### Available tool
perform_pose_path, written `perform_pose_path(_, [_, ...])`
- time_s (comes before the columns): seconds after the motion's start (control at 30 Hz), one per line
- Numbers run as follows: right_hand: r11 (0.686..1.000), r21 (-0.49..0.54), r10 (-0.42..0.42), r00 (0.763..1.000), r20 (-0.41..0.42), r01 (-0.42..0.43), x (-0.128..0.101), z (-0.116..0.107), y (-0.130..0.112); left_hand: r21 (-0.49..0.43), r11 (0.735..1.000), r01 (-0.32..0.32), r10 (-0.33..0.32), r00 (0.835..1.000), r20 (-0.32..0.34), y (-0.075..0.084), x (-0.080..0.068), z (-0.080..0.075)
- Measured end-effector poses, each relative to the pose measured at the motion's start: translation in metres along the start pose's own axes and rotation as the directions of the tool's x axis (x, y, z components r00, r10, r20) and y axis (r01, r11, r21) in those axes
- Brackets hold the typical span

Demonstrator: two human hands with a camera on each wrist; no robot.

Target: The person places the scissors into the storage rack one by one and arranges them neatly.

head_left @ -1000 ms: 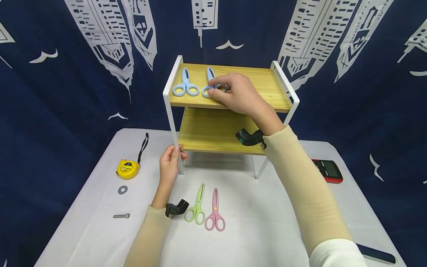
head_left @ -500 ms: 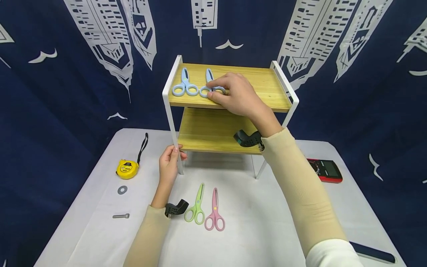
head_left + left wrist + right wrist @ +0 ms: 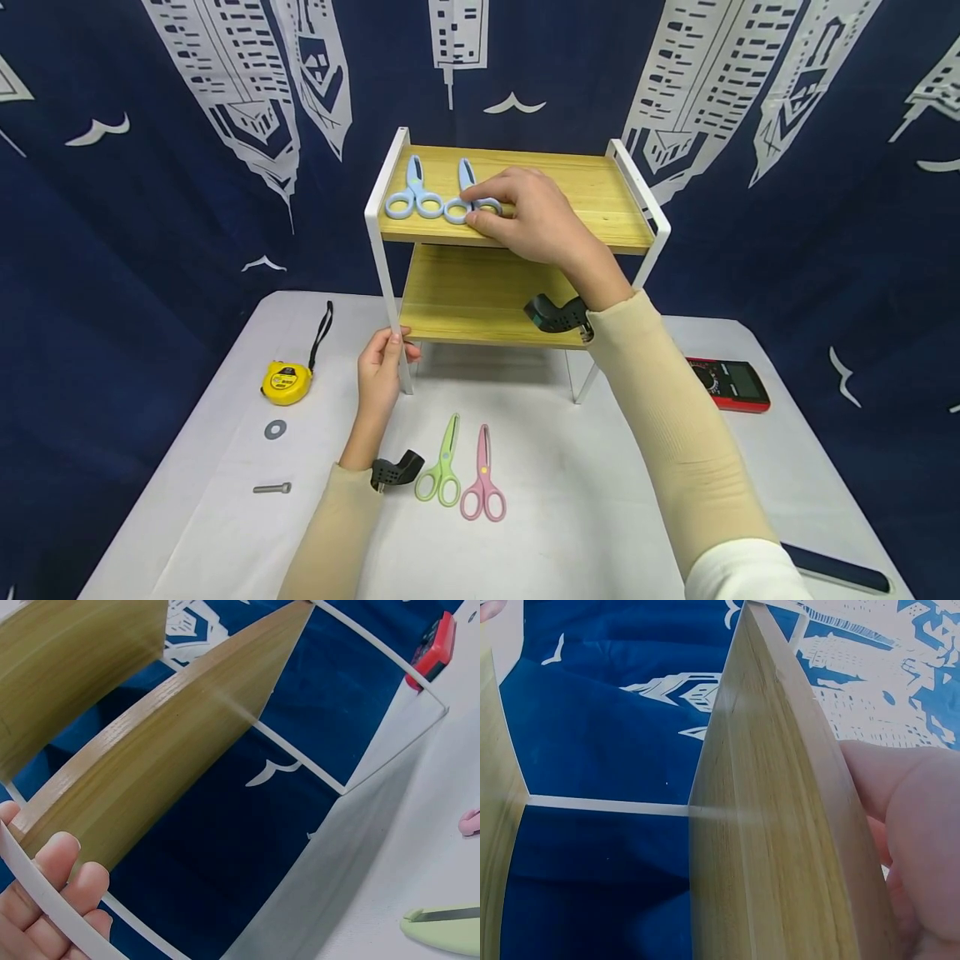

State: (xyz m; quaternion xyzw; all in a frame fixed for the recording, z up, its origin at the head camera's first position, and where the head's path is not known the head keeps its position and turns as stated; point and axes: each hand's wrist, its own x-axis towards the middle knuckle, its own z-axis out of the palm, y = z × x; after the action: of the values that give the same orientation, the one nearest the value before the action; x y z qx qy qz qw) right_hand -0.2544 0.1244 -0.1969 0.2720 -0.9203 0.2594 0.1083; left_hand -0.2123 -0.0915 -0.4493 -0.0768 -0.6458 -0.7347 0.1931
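On the top board of a two-tier wooden shelf [image 3: 577,192] lie two pairs of light blue scissors, handles toward me. My right hand [image 3: 540,217] pinches the right pair of blue scissors [image 3: 466,173] at its handles with thumb and fingers, covering part of them. Right beside it lies the left pair of blue scissors [image 3: 415,179]. Lower down, my left hand [image 3: 381,371] grips the shelf's white front leg [image 3: 45,889], its fingers curled behind it in the left wrist view. In the right wrist view, the board edge hides the scissors and part of my right hand [image 3: 922,817].
In front of the shelf lie green scissors [image 3: 447,454] and pink scissors [image 3: 483,475]. At left are a yellow tape measure [image 3: 287,382], a washer [image 3: 275,429] and a bolt [image 3: 272,488]. A red multimeter [image 3: 738,383] and a dark flat object [image 3: 836,568] lie at right.
My right hand has slid the right pair of blue scissors a little to the left, nearer the other blue pair. The left hand stays on the leg.
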Motion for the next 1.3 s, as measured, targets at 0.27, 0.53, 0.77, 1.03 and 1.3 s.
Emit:
perform_pose_path(0.27, [0.989,0.062,-0.119,0.961,-0.249,0.138,-0.011,0.009,0.002,-0.003,1.000,-0.006,0.006,1.000,-0.004,-0.001,0.001,-0.001])
perform_pose_path(0.53, [0.830,0.138,-0.366,0.713,-0.597,0.541,-0.105,0.069,0.019,-0.023,1.000,0.013,-0.014,1.000,-0.019,-0.003,0.000,-0.001])
perform_pose_path(0.77, [0.919,0.294,-0.176,0.940,-0.294,0.264,-0.196,0.149,0.050,-0.027,0.999,0.030,-0.030,1.000,-0.009,-0.003,0.000,0.000])
perform_pose_path(1.03, [0.950,0.308,0.046,0.999,0.009,-0.046,-0.242,0.213,0.063,-0.023,0.999,0.031,-0.030,1.000,0.002,-0.002,0.003,0.004])
perform_pose_path(1.3, [0.985,0.171,0.014,0.992,0.126,-0.036,-0.250,0.229,0.057,-0.009,0.999,0.041,-0.041,0.999,-0.018,0.000,0.001,0.002])
